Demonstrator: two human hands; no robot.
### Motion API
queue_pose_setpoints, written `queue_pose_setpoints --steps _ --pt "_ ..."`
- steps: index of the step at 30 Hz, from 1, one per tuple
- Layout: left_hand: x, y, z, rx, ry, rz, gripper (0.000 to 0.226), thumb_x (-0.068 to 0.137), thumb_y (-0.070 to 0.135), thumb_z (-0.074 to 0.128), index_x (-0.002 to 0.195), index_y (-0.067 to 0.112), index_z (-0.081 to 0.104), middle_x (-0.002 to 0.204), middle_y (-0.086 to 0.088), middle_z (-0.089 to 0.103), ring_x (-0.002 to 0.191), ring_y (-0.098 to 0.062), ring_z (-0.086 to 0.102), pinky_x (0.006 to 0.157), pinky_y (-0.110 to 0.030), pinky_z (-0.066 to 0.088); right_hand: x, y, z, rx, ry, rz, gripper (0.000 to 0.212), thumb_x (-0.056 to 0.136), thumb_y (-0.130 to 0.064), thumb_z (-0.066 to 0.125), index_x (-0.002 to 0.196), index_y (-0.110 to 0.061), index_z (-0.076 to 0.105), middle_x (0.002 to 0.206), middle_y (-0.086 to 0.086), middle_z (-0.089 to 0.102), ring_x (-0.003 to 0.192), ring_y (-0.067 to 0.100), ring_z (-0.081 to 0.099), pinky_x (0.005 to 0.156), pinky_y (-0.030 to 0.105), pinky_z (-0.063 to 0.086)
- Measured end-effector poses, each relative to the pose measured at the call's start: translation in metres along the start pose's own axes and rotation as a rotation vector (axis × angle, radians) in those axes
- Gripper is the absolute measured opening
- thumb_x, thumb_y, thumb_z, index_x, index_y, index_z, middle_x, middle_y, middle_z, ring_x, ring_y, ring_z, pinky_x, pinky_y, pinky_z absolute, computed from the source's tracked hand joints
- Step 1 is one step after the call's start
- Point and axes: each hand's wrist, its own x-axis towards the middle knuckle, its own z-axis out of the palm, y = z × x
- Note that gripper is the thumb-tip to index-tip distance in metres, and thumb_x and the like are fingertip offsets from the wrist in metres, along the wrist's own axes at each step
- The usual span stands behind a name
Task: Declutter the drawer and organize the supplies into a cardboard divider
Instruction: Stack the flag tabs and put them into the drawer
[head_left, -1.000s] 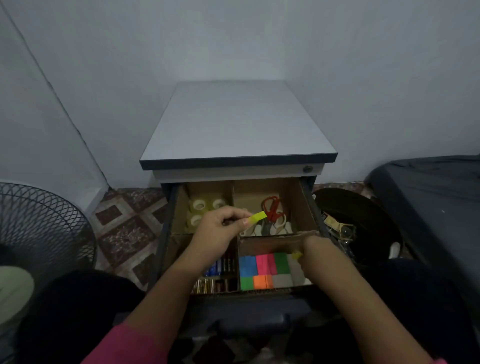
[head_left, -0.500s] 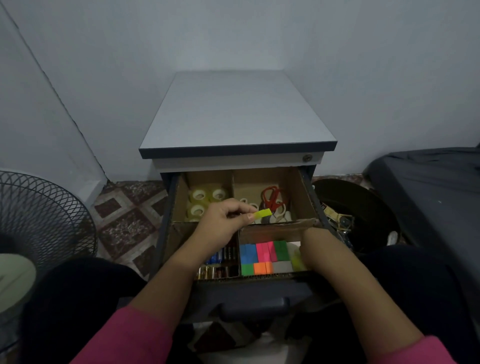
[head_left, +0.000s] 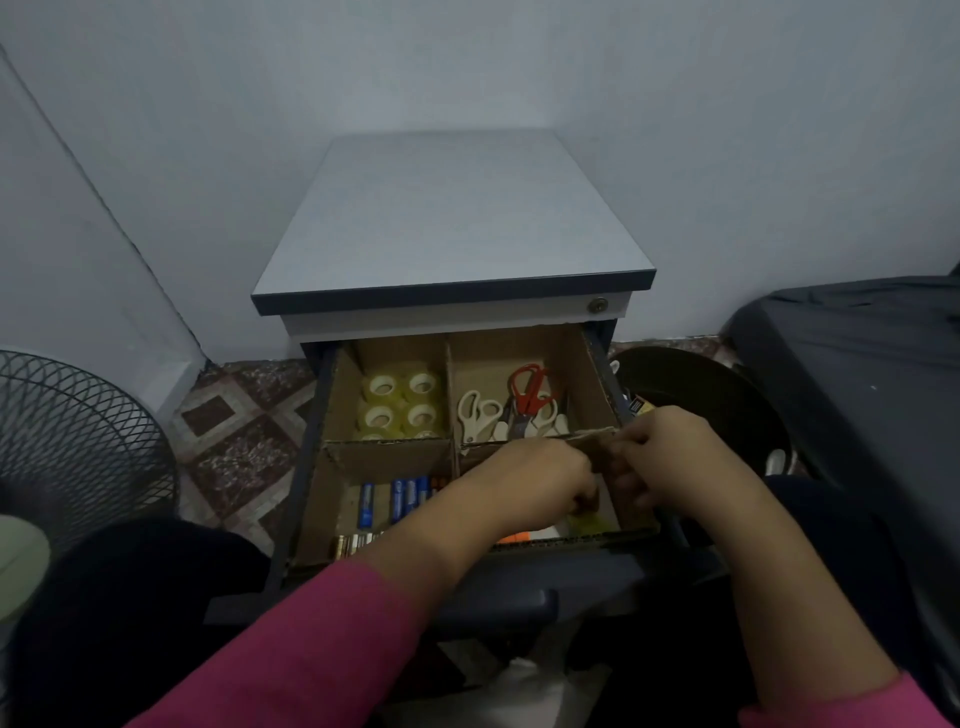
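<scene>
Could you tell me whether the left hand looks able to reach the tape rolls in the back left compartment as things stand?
Probably yes: the tape rolls lie uncovered, with nothing above them, and the left hand is just one compartment away.

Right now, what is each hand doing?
Left hand: fingers curled down into the front right compartment; contents cannot be told.
Right hand: likewise, cannot be told.

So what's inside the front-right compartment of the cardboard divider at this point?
Only slivers show: an orange pad edge, something white and a yellow-green piece near the front wall. The left hand and right hand cover the rest, so its contents cannot be counted.
</scene>
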Motion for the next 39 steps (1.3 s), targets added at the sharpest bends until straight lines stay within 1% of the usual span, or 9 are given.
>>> queue_pose_setpoints --steps 2,4,7,13,16,19,26,33,39 --pt "0.015 0.007 0.0 0.009 -0.059 -0.038 0.015 0.09 0.008 0.053 0.085 0.007 0.066 0.09 -0.011 0.06 0.078 -0.026 0.055 0.063 -0.035 0.045 0.002 -0.008 -0.005 -0.015 -0.087 0.124 0.03 0.1 -0.017 0.045 0.126 -0.006 0.056 0.113 0.016 0.066 0.103 0.028 0.065 0.094 0.042 0.052" --pt "0.024 0.01 0.002 -0.012 -0.09 -0.082 0.016 0.091 0.006 0.051 0.076 0.004 0.059 0.082 -0.012 0.058 0.071 -0.027 0.053 0.06 -0.035 0.042 0.006 -0.011 -0.009 -0.04 -0.11 0.13 0.034 0.1 -0.018 0.045 0.132 -0.01 0.052 0.116 0.016 0.065 0.106 0.028 0.065 0.096 0.043 0.051" --pt "0.025 0.005 0.006 -0.016 -0.084 -0.076 0.014 0.09 0.003 0.05 0.083 0.006 0.063 0.083 -0.01 0.059 0.076 -0.028 0.058 0.063 -0.035 0.047 0.009 -0.001 -0.006 -0.031 -0.109 0.104 0.035 0.1 -0.017 0.046 0.134 -0.012 0.051 0.113 0.015 0.066 0.103 0.027 0.066 0.094 0.043 0.052" --pt "-0.013 -0.027 0.013 -0.186 0.034 -0.12 0.039 0.09 0.007 0.056 0.12 0.031 0.064 0.117 0.006 0.065 0.102 -0.013 0.062 0.087 -0.036 0.053 0.019 0.0 0.004 -0.214 -0.151 0.113 0.024 0.096 -0.016 0.053 0.117 -0.008 0.061 0.107 0.009 0.069 0.098 0.019 0.068 0.091 0.036 0.054" --pt "-0.04 -0.036 0.012 -0.157 0.027 -0.116 0.028 0.092 0.014 0.058 0.116 0.023 0.068 0.115 0.005 0.067 0.104 -0.01 0.06 0.091 -0.034 0.05 0.019 0.004 0.026 -0.403 0.062 -0.079 0.013 0.091 -0.012 0.055 0.099 -0.01 0.065 0.093 0.006 0.067 0.081 0.019 0.067 0.077 0.034 0.058" --pt "-0.059 -0.039 0.016 -0.1 0.041 -0.107 0.029 0.093 0.016 0.054 0.117 0.024 0.068 0.112 0.006 0.067 0.109 -0.011 0.052 0.092 -0.035 0.047 0.015 0.005 0.047 -0.571 0.196 -0.217 0.012 0.09 -0.009 0.053 0.099 -0.008 0.061 0.091 0.005 0.058 0.081 0.021 0.059 0.066 0.028 0.047" --pt "-0.065 -0.037 0.021 -0.066 0.018 -0.075 0.034 0.092 0.009 0.053 0.114 0.027 0.071 0.103 0.007 0.062 0.103 -0.014 0.043 0.087 -0.035 0.043 0.024 0.001 0.064 -0.579 0.174 -0.148 0.024 0.093 -0.003 0.045 0.111 -0.003 0.06 0.11 0.013 0.062 0.103 0.029 0.062 0.072 0.032 0.045" --pt "-0.064 -0.032 0.018 -0.061 0.008 -0.099 0.035 0.094 0.011 0.051 0.119 0.03 0.067 0.107 0.007 0.06 0.105 -0.013 0.04 0.091 -0.029 0.037 0.027 0.002 0.065 -0.567 0.186 -0.129 0.018 0.093 -0.006 0.047 0.105 -0.004 0.06 0.104 0.011 0.061 0.098 0.027 0.062 0.072 0.031 0.047" --pt "-0.063 -0.032 0.018 -0.062 -0.001 -0.108 0.034 0.094 0.012 0.051 0.118 0.03 0.068 0.107 0.007 0.06 0.105 -0.014 0.041 0.091 -0.032 0.039 0.026 0.002 0.064 -0.573 0.166 -0.131 0.016 0.093 -0.005 0.047 0.103 -0.004 0.06 0.08 0.005 0.047 0.095 0.026 0.061 0.069 0.03 0.044"
